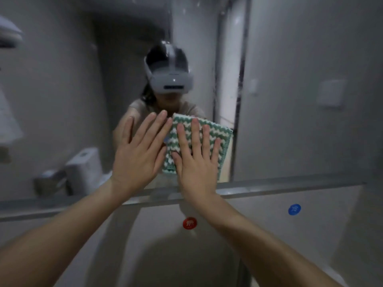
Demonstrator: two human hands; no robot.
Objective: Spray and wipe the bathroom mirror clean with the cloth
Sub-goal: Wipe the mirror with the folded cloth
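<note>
The bathroom mirror fills the upper part of the view and reflects a person wearing a headset. A green-and-white zigzag cloth lies flat against the glass near the mirror's lower edge. My right hand presses on the cloth with its fingers straight and spread. Just left of it, my left hand is raised with straight fingers at the glass, its fingertips beside the cloth's left edge. No spray bottle is in view.
The mirror's bottom frame runs across the view below the hands. On the wall beneath it sit a red sticker and a blue sticker. A toilet tank and a metal fixture show as reflections at the lower left.
</note>
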